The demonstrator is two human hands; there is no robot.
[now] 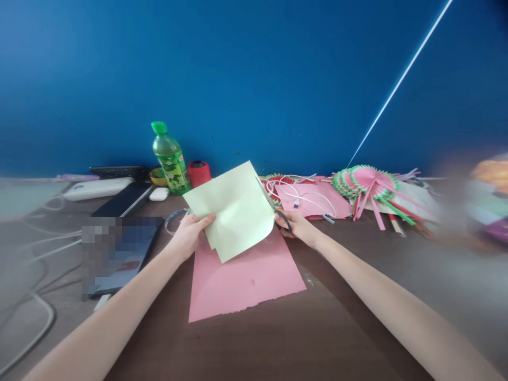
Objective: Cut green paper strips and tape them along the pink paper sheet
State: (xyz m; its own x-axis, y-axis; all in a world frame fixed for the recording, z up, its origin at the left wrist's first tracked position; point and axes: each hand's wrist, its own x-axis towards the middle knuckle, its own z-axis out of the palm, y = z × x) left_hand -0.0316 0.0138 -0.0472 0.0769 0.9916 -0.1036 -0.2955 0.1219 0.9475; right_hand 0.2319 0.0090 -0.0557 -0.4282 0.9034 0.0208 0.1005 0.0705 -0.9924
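Note:
A sheet of pale green paper [238, 209] is held up above the table, tilted, with a small notch at its lower left edge. My left hand [193, 232] pinches its left side, thumb on top. At the right edge, my right hand [296, 227] is closed around the dark handles of a pair of scissors [283, 219]. The blades lie along or behind the paper's right edge and are mostly hidden. Beneath, a pink sheet [246, 288] with a ragged front edge rests on the brown table [317, 338].
A green bottle [171, 161] and a red thread spool [199, 173] stand by the blue wall. To the left are a tablet [127, 259], a white device [99, 189] and cables. Pleated paper rosettes [367, 185], pink paper [317, 198] and a white cable lie to the right.

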